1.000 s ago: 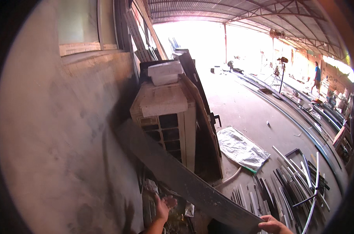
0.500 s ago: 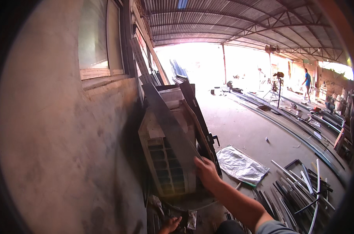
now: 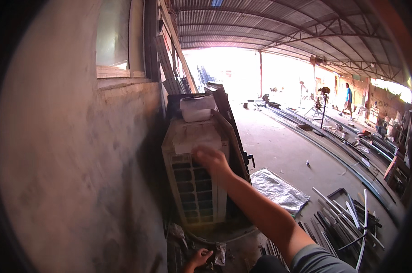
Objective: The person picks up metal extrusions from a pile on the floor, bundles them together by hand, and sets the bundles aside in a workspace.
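My right hand (image 3: 209,158), smeared by motion, is over the front top edge of a pale, boxy unit (image 3: 194,136) with a grid of dark openings on its near side. No strip shows in that hand, but its fingers are too blurred to read. Low in the picture, my left hand (image 3: 200,258) has its fingers apart, beside a small crumpled clear plastic bag (image 3: 220,254). A white wrapped bundle (image 3: 198,108) lies on the unit's far end. Along its right side lean dark boards (image 3: 231,132), one with a black handle (image 3: 249,159).
A plastered wall (image 3: 78,159) with a window (image 3: 112,41) stands close on the left. Silvery sheeting (image 3: 278,191) lies on the floor to the right, near scattered metal offcuts (image 3: 340,223). Long metal profiles (image 3: 333,145) stretch beyond. A person in blue (image 3: 348,101) is far off.
The long dark strip has left my right hand, which has moved left and up over the unit. Where the strip lies is unclear. The distant person has shifted left.
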### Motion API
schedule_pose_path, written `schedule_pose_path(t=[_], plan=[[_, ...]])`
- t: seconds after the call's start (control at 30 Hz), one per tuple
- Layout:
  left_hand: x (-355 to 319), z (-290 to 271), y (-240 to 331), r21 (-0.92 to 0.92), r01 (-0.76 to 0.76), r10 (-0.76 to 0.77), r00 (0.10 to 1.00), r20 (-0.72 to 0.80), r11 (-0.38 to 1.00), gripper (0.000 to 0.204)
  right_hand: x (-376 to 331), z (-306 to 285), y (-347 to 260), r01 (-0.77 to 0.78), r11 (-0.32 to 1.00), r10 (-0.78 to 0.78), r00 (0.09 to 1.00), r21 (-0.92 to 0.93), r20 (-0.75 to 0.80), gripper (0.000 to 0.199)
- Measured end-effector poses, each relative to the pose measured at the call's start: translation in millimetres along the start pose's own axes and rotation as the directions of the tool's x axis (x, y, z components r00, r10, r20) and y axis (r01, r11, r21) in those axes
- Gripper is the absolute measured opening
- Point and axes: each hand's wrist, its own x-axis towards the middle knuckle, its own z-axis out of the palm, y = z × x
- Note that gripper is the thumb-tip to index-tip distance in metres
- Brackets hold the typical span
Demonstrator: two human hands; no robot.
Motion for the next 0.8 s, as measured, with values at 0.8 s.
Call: schedule_pose_path(t=[0.8], plan=[[115,-155,-21,0.753,0.236,0.616,0.453,-0.645,0.615,0.044,-339,-117,257,-0.655,0.678,0.651,0.746,-0.332,-0.143,0.033]])
